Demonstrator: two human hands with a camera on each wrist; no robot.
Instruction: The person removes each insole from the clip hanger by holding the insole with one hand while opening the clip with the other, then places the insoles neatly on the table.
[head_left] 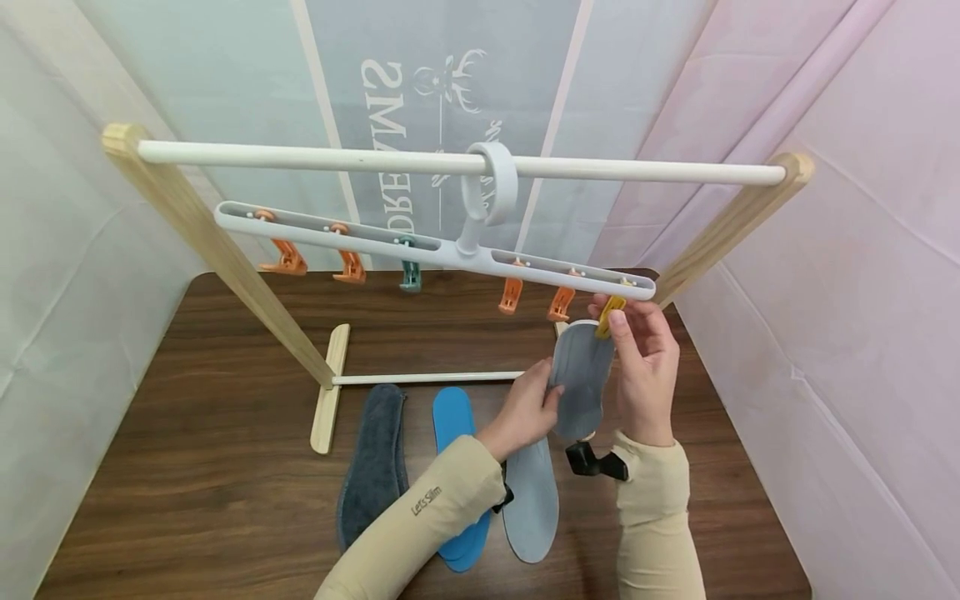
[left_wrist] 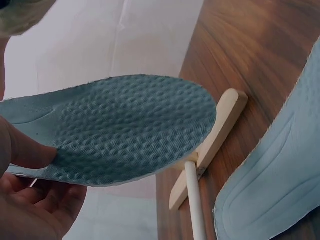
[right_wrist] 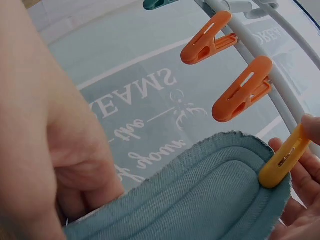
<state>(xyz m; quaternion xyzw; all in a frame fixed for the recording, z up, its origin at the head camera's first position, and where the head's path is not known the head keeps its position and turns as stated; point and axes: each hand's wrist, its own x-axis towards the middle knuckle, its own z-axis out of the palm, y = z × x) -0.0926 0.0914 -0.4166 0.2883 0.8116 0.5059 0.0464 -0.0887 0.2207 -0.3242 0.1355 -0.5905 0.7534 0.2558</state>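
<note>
A grey-blue insole with a dimpled surface is held up under the right end of a white clip hanger. My left hand grips its left side, thumb on the dimpled face in the left wrist view. With thumb and fingers, my right hand pinches the yellow clip at the hanger's end. In the right wrist view, the tip of that yellow clip lies over the insole's edge. Whether it bites on the insole cannot be told.
A wooden rack with a white rod carries the hanger by its ring. Several orange clips and a green one dangle from it. A dark grey insole, blue insoles and a light grey insole lie on the table.
</note>
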